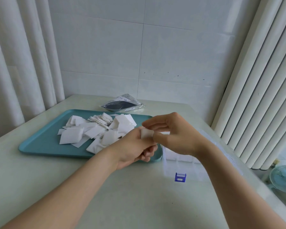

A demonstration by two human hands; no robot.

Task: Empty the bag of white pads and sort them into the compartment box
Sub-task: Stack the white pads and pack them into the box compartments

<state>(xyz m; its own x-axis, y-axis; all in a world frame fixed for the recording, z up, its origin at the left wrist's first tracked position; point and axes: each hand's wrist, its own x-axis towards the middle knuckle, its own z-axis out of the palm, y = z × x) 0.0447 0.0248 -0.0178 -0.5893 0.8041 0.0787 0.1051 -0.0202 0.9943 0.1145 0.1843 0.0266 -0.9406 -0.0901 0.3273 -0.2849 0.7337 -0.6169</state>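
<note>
Now we're sorting: left hand (135,147) and right hand (176,134) pinch one white pad (146,133) by the teal tray (43,141); next, we'd ease it into the compartment box (178,157).

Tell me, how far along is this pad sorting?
Emptying looks done: the bag lies behind the tray. In hand: left hand and right hand pinch one pad. Left: the pile on the tray awaits the clear box.
</note>
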